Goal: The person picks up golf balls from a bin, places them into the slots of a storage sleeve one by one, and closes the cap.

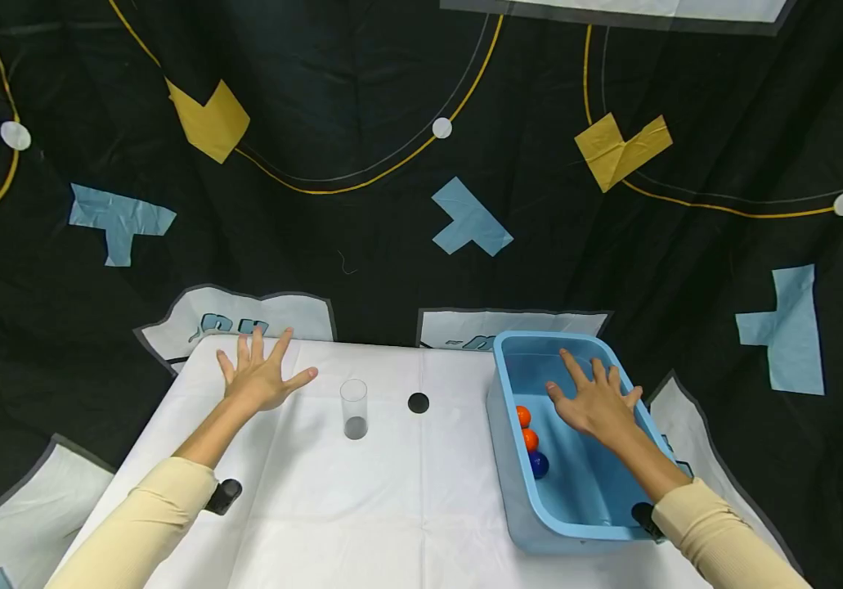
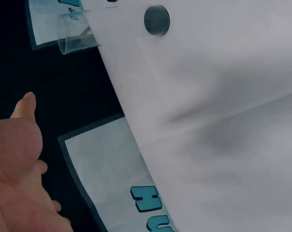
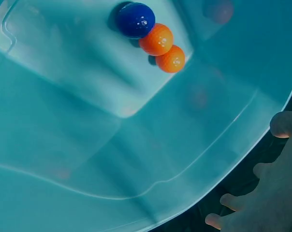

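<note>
Our left hand (image 1: 255,383): spread wide, unladen; clear tumbler (image 1: 354,397) near its thumb, no ball seen inside. Our right hand (image 1: 598,406): likewise, over blue bin (image 1: 507,458); orange balls (image 1: 530,440), dark-blue ball (image 1: 539,465) below, none lifted.

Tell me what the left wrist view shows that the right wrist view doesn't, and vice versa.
Only the left wrist view shows the clear cup, white tabletop, printed sheets and left hand. Only the right wrist view shows the blue bin, dark blue ball, two orange balls and right hand. Both share a dark background.
</note>
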### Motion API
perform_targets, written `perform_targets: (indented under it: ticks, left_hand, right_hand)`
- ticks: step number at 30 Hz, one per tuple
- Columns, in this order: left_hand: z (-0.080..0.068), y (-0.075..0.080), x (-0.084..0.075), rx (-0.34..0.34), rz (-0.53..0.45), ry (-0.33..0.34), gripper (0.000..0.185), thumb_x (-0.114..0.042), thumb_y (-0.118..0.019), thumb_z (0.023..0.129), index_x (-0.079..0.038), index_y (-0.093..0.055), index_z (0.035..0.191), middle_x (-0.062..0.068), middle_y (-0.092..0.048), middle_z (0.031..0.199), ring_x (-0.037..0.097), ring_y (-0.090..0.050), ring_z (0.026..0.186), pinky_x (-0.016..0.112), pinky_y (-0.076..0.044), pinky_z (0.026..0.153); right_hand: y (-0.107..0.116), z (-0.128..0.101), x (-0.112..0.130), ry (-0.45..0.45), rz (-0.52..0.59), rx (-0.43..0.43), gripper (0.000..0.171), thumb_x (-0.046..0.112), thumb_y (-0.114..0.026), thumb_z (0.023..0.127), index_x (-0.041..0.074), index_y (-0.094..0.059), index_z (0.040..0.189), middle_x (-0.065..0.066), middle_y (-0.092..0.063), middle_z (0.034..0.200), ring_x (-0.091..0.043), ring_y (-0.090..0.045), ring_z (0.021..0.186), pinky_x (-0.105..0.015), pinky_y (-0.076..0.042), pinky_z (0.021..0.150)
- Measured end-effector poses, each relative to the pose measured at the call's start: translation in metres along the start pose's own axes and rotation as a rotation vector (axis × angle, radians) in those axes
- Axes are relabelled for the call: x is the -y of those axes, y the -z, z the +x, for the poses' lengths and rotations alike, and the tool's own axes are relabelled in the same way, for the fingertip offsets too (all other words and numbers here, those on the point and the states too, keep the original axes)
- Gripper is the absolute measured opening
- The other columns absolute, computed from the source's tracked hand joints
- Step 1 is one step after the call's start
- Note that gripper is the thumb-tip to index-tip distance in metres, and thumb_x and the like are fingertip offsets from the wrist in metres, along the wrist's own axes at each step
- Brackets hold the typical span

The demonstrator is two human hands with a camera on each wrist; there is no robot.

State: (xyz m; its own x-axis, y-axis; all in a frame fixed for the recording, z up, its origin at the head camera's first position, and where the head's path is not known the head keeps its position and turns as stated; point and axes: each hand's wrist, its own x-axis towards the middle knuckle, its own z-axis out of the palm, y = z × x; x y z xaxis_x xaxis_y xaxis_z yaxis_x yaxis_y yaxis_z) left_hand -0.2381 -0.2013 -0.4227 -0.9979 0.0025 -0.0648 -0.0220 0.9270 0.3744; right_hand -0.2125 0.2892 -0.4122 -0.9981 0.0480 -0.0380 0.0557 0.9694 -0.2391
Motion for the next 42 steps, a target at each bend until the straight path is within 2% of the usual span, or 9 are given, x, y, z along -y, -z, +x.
perform_targets:
  ticks: [9,14,18,24,30,35,39,42]
  left_hand:
    - [0.001,0.000,-0.012,0.027,-0.018,-0.034,0.090,-0.056,-0.058,0.097,-0.011,-0.015,0.162,0.034,0.005,0.164,0.056,0.012,0.151,0.076,0.015,0.112]
    - [0.000,-0.001,-0.022,0.041,-0.019,-0.059,0.089,-0.056,-0.058,0.097,-0.014,-0.016,0.163,0.033,0.005,0.165,0.055,0.011,0.151,0.076,0.013,0.113]
    - [-0.002,-0.002,-0.031,0.055,-0.022,-0.077,0.088,-0.056,-0.058,0.096,-0.016,-0.017,0.163,0.032,0.005,0.166,0.055,0.010,0.152,0.076,0.011,0.113]
    - [-0.004,-0.002,-0.044,0.057,-0.044,-0.116,0.088,-0.054,-0.060,0.096,-0.016,-0.016,0.163,0.031,0.004,0.166,0.054,0.007,0.152,0.075,0.009,0.114]
    - [-0.005,-0.005,-0.054,0.079,-0.088,-0.174,0.089,-0.049,-0.064,0.096,-0.015,-0.016,0.163,0.032,0.002,0.166,0.055,0.004,0.152,0.075,0.004,0.116]
    - [-0.004,-0.012,-0.057,0.137,-0.160,-0.220,0.095,-0.044,-0.071,0.092,-0.012,-0.016,0.163,0.037,-0.001,0.163,0.058,-0.003,0.150,0.073,-0.005,0.118]
    - [-0.003,-0.015,-0.059,0.167,-0.198,-0.212,0.100,-0.042,-0.076,0.088,-0.013,-0.016,0.163,0.039,-0.009,0.162,0.060,-0.011,0.148,0.075,-0.018,0.114]
    - [-0.002,-0.018,-0.059,0.189,-0.225,-0.193,0.103,-0.041,-0.078,0.086,-0.015,-0.015,0.163,0.039,-0.011,0.162,0.060,-0.012,0.148,0.077,-0.024,0.110]
  right_hand:
    - [0.004,0.002,0.008,0.012,0.015,0.009,0.074,0.051,-0.042,0.103,0.014,-0.020,0.162,-0.037,-0.012,0.162,-0.068,-0.007,0.144,-0.087,0.001,0.104]
    - [0.004,0.003,0.017,0.019,0.027,-0.006,0.074,0.052,-0.043,0.102,0.016,-0.019,0.163,-0.037,-0.013,0.162,-0.067,-0.007,0.144,-0.087,-0.001,0.104]
    - [0.008,0.002,0.028,0.049,0.050,-0.033,0.073,0.051,-0.043,0.102,0.018,-0.020,0.163,-0.036,-0.015,0.163,-0.065,-0.010,0.146,-0.086,-0.004,0.106]
    - [0.012,0.002,0.046,0.100,0.057,-0.024,0.070,0.049,-0.044,0.103,0.018,-0.022,0.163,-0.034,-0.017,0.163,-0.062,-0.010,0.148,-0.084,-0.003,0.108]
    - [0.011,0.006,0.065,0.141,0.090,-0.052,0.067,0.045,-0.047,0.102,0.018,-0.028,0.161,-0.034,-0.026,0.160,-0.058,-0.021,0.146,-0.083,-0.010,0.106]
    - [0.010,0.007,0.081,0.168,0.166,-0.054,0.066,0.044,-0.049,0.101,0.019,-0.031,0.160,-0.031,-0.032,0.158,-0.054,-0.029,0.144,-0.078,-0.019,0.105]
    - [0.010,0.008,0.096,0.160,0.274,-0.007,0.067,0.044,-0.051,0.101,0.020,-0.031,0.160,-0.026,-0.032,0.161,-0.052,-0.030,0.145,-0.074,-0.024,0.109]
    - [0.011,0.010,0.106,0.130,0.357,0.041,0.066,0.043,-0.053,0.100,0.021,-0.032,0.159,-0.022,-0.034,0.162,-0.050,-0.034,0.144,-0.071,-0.032,0.109]
